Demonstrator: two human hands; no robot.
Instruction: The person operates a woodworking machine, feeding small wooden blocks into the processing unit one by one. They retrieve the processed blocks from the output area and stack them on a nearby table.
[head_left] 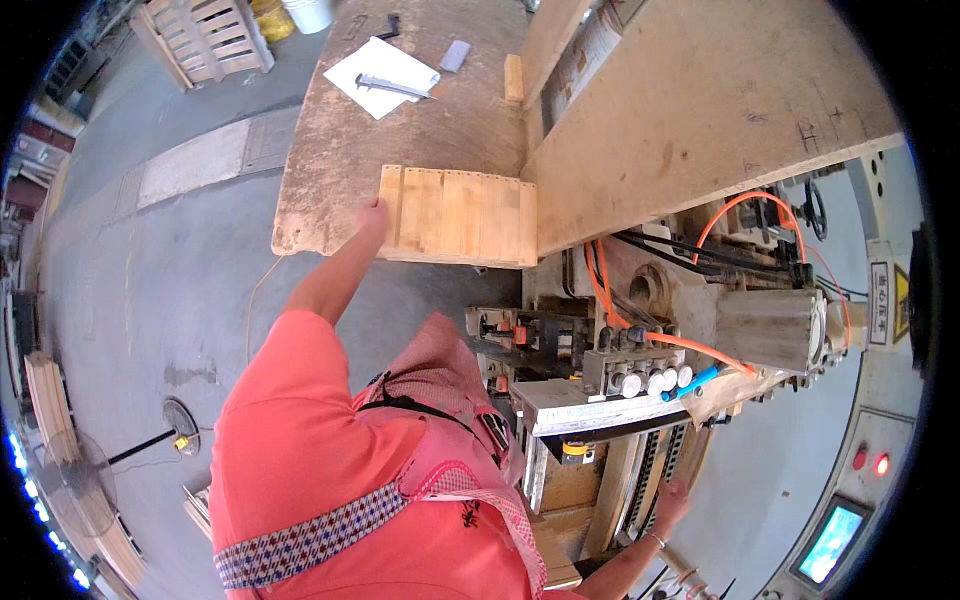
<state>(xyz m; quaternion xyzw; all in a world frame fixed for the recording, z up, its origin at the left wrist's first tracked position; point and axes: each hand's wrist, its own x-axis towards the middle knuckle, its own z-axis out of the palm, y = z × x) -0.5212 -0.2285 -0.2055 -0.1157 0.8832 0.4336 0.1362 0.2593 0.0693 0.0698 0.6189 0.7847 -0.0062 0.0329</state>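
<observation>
A row of light wooden strips [455, 215] lies side by side at the front edge of the worn brown table, dark holes along their far ends. My left hand [372, 216] is closed against the left end of this row, some of its fingers hidden by the wood. Down at the lower right, my right hand [672, 506] reaches beside the dark chain and rails [645, 478] of a machine. It is small and blurred there, and whether it holds anything does not show.
On the table [330, 150] lie white paper [372, 75] with a caliper [395, 87], and a grey block [455, 56]. A large wooden board [700, 130] rises at the right above orange hoses [690, 345]. A control panel [835, 540] is at the far right, a fan [75, 480] at left.
</observation>
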